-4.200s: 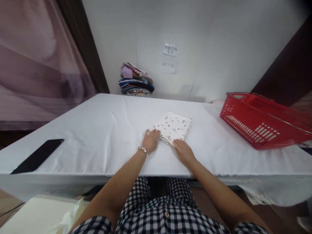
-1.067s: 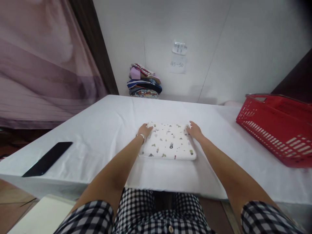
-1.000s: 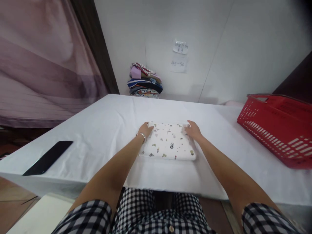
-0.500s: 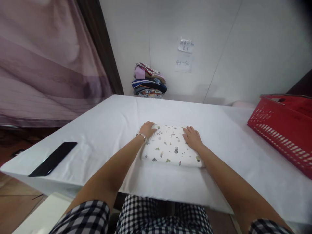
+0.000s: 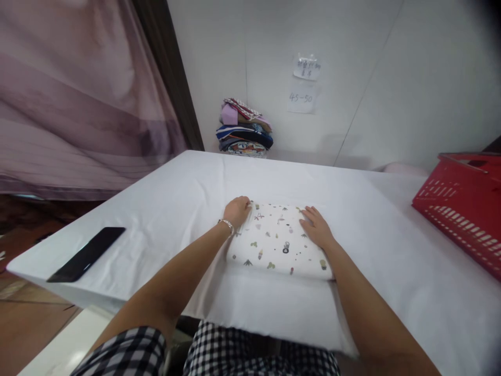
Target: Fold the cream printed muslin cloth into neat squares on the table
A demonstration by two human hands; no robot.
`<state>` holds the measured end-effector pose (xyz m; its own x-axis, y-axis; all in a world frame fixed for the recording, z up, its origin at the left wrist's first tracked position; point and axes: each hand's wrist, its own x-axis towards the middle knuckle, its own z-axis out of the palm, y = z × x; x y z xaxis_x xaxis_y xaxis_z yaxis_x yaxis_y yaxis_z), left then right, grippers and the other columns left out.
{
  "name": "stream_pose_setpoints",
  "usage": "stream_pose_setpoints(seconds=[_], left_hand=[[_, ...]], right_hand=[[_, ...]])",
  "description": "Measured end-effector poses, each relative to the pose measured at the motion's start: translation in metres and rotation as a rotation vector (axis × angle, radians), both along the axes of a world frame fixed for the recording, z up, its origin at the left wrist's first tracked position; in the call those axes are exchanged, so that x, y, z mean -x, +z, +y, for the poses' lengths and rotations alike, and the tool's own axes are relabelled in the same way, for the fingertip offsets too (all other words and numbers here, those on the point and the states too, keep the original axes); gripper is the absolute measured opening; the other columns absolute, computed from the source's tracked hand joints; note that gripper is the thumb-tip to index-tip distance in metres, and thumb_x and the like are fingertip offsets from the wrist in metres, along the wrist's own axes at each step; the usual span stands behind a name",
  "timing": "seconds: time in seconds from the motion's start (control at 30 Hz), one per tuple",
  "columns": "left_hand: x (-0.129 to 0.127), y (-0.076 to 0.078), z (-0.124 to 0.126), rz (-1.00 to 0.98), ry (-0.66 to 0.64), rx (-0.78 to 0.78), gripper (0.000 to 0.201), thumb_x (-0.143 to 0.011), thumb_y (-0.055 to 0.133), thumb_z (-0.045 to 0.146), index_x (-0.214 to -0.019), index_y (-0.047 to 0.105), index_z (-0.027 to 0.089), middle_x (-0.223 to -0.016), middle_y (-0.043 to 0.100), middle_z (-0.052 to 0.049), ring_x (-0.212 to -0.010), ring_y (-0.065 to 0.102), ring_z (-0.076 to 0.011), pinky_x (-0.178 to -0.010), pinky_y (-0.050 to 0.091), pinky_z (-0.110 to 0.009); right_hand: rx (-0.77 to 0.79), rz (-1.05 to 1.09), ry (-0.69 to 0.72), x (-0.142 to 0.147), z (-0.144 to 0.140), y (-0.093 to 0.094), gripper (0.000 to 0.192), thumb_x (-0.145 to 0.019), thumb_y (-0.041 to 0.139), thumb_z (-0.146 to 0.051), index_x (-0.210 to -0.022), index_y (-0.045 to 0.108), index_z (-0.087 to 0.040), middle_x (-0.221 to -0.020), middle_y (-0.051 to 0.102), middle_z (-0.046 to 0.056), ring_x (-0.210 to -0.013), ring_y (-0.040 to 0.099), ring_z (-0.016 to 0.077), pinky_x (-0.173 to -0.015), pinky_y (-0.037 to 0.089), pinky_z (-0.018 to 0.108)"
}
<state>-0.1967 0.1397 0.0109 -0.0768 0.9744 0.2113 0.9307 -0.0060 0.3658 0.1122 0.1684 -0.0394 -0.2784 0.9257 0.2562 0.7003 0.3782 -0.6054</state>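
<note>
A folded white cloth (image 5: 274, 240) with small printed figures lies flat in front of me, one long side facing me. My left hand (image 5: 237, 211), with a bracelet at the wrist, is at its far left corner. The fingers there are curled and drawn together on the edge of the fabric. On the far right part of the cloth rests my right hand (image 5: 316, 227), fingers stretched out and thumb apart. The undersides of both hands are hidden.
A white-covered table (image 5: 156, 209) carries a black phone-like slab (image 5: 88, 254) at left and a red perforated basket (image 5: 462, 203) at right. Folded clothes (image 5: 245, 128) are stacked by the wall beyond. Paper notes (image 5: 303, 96) hang there; a pinkish curtain (image 5: 78, 104) hangs at left.
My left hand's fingers have drawn in at the corner. The right hand has moved slightly right and nearer, still spread on the cloth. The whole view has shifted a little.
</note>
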Motion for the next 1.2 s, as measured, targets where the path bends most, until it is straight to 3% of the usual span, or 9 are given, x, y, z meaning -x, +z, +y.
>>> stream_pose_setpoints(seconds=[0.17,0.33,0.43,0.63,0.8,0.93,1.03,1.13,1.2], left_hand=[[0.004,0.0,0.005,-0.175,0.102,0.044,0.022,-0.08,0.057,0.026,-0.101,0.059,0.023,-0.086,0.064,-0.001,-0.079,0.059,-0.017,-0.07,0.043,-0.028],[0.009,0.0,0.017,-0.209,0.044,0.141,0.025,-0.078,0.058,0.025,-0.102,0.061,0.023,-0.081,0.063,0.0,-0.075,0.058,-0.0159,-0.068,0.042,-0.027],[0.011,0.001,0.02,-0.169,0.024,0.184,0.02,-0.076,0.059,0.026,-0.095,0.063,0.022,-0.082,0.062,-0.001,-0.076,0.058,-0.0171,-0.068,0.043,-0.027],[0.013,0.001,0.014,-0.047,-0.152,-0.022,0.008,-0.077,0.057,0.023,-0.084,0.059,0.02,-0.099,0.061,-0.006,-0.092,0.055,-0.0207,-0.083,0.043,-0.032],[0.009,0.006,0.016,-0.138,0.058,-0.007,0.011,-0.081,0.055,0.03,-0.088,0.058,0.021,-0.097,0.062,-0.005,-0.082,0.056,-0.0188,-0.077,0.045,-0.031],[0.004,0.007,0.005,0.036,-0.138,-0.103,0.008,-0.082,0.052,0.024,-0.082,0.059,0.02,-0.092,0.062,-0.007,-0.09,0.055,-0.0223,-0.083,0.042,-0.034],[0.003,0.005,-0.016,0.115,-0.285,-0.066,0.009,-0.082,0.051,0.022,-0.08,0.06,0.02,-0.085,0.062,-0.008,-0.087,0.056,-0.0229,-0.082,0.042,-0.036],[0.005,0.003,-0.035,0.126,-0.364,-0.013,0.009,-0.081,0.051,0.023,-0.079,0.06,0.02,-0.082,0.062,-0.006,-0.084,0.057,-0.0219,-0.082,0.041,-0.036],[0.006,0.003,-0.038,0.075,-0.351,0.003,0.008,-0.08,0.053,0.025,-0.078,0.06,0.021,-0.082,0.063,-0.005,-0.082,0.057,-0.0207,-0.081,0.041,-0.034]], right_hand=[[0.003,0.041,0.031,-0.002,0.001,-0.004,0.043,-0.085,0.05,-0.041,-0.122,0.059,-0.023,-0.143,0.044,0.006,-0.139,0.025,0.0244,-0.115,0.021,0.046],[0.021,0.148,0.043,-0.006,0.001,-0.006,0.047,-0.084,0.051,-0.047,-0.123,0.059,-0.023,-0.145,0.041,0.006,-0.139,0.025,0.0245,-0.115,0.02,0.047],[-0.022,0.278,-0.04,-0.01,0.003,-0.008,0.053,-0.082,0.052,-0.052,-0.126,0.056,-0.022,-0.148,0.036,0.007,-0.139,0.024,0.0249,-0.115,0.02,0.047],[0.058,0.404,-0.084,-0.013,0.008,-0.008,0.06,-0.078,0.056,-0.055,-0.129,0.053,-0.023,-0.146,0.039,0.007,-0.136,0.033,0.0243,-0.114,0.024,0.043],[0.068,0.401,-0.068,-0.014,0.008,-0.01,0.06,-0.079,0.056,-0.051,-0.131,0.051,-0.022,-0.147,0.037,0.008,-0.136,0.033,0.0245,-0.114,0.024,0.042],[0.07,0.383,-0.074,-0.015,0.009,-0.011,0.058,-0.08,0.055,-0.05,-0.131,0.052,-0.022,-0.146,0.038,0.008,-0.136,0.032,0.0234,-0.115,0.023,0.041],[0.064,0.378,-0.081,-0.014,0.01,-0.011,0.057,-0.079,0.056,-0.05,-0.128,0.054,-0.021,-0.145,0.039,0.008,-0.135,0.034,0.0237,-0.114,0.024,0.041],[0.069,0.381,-0.085,-0.013,0.01,-0.01,0.056,-0.078,0.057,-0.049,-0.126,0.056,-0.021,-0.144,0.041,0.008,-0.134,0.035,0.0242,-0.114,0.025,0.041],[0.069,0.385,-0.09,-0.012,0.009,-0.009,0.055,-0.077,0.057,-0.049,-0.125,0.057,-0.021,-0.144,0.041,0.008,-0.134,0.035,0.0245,-0.114,0.025,0.042]])
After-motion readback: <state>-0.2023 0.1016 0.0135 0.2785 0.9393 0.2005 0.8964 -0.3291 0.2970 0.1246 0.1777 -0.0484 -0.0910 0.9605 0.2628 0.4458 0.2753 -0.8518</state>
